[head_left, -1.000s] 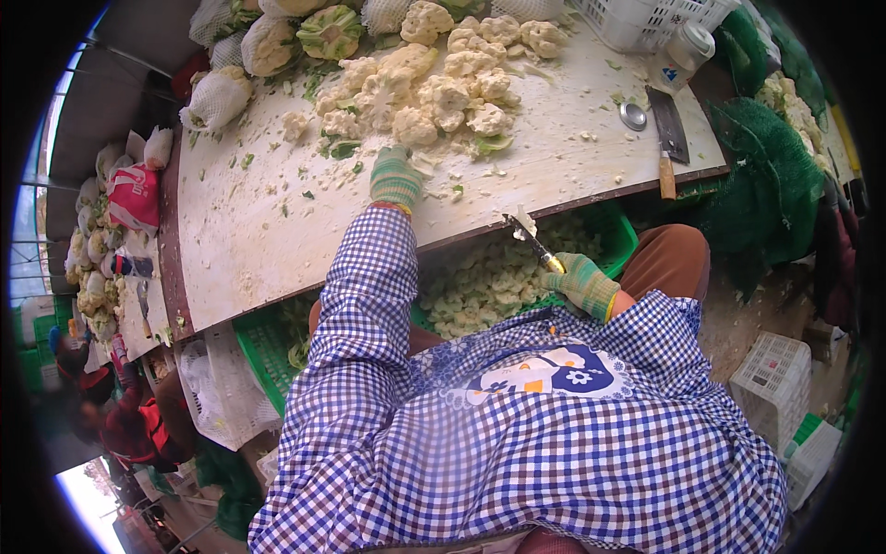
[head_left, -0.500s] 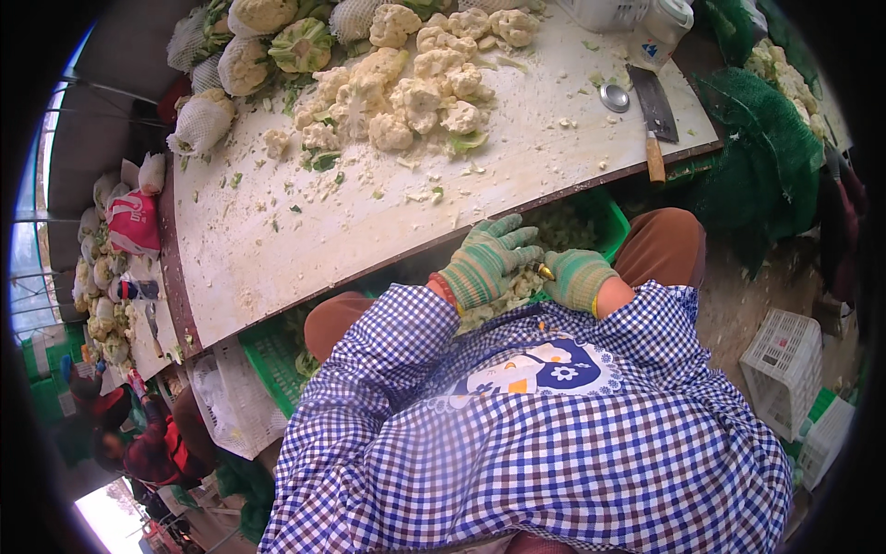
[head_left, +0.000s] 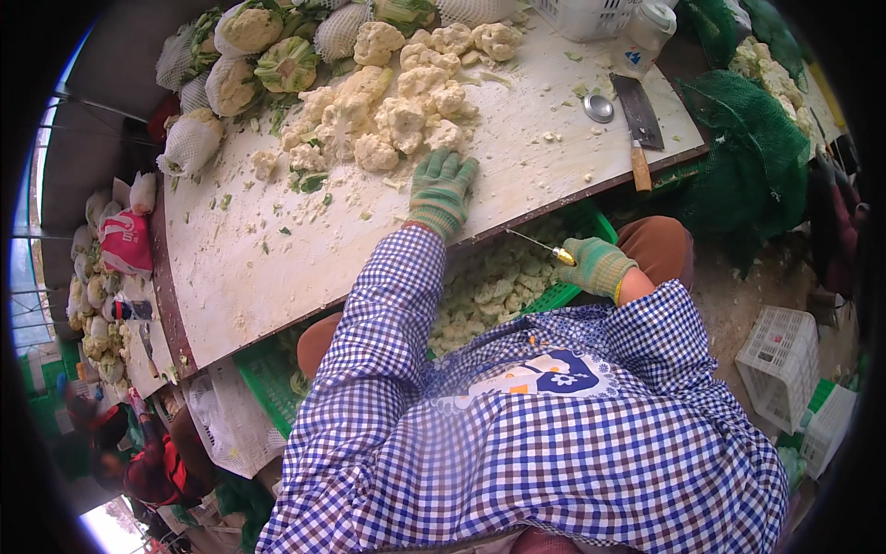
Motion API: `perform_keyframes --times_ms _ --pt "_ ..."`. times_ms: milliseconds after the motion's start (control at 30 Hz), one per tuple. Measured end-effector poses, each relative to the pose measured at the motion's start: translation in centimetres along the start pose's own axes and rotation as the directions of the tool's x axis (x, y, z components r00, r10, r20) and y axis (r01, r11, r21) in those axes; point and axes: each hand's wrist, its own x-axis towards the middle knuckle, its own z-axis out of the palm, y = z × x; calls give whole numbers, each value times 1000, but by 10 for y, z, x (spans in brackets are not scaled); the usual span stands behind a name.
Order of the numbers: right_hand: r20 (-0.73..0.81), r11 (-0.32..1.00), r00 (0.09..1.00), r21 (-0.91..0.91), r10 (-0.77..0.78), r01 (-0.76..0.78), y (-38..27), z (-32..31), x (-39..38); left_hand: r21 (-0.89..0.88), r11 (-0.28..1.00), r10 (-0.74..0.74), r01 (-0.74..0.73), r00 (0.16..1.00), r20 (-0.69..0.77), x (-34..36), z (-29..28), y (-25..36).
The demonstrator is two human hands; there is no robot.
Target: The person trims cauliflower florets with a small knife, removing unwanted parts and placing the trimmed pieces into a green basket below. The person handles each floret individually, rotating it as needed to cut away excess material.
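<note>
Cauliflower pieces [head_left: 397, 120] lie heaped at the far side of the white cutting table [head_left: 277, 268], with more in the green crate [head_left: 517, 286] below its edge. Half a second ago both gloved hands met over the crate; now the left hand [head_left: 441, 189] stretches forward, fingers spread and empty, just short of the heap. Back by the crate, the right hand [head_left: 598, 266] grips a small knife [head_left: 540, 246].

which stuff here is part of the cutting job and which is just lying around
In use:
- left hand reaching to the cauliflower pieces on the table
- right hand holding a small knife
- green crate of cut florets

Lying about:
- cleaver
- metal lid
- white basket
- green net
</note>
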Motion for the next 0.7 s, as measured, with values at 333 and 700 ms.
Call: perform_keyframes --times_ms 333,700 --pt "35 999 998 19 49 -49 -6 -12 -3 336 823 -542 458 810 225 -85 -35 -118" --pt "-57 986 998 165 27 -17 3 -17 -3 -102 957 -258 273 956 142 -2 -20 1"
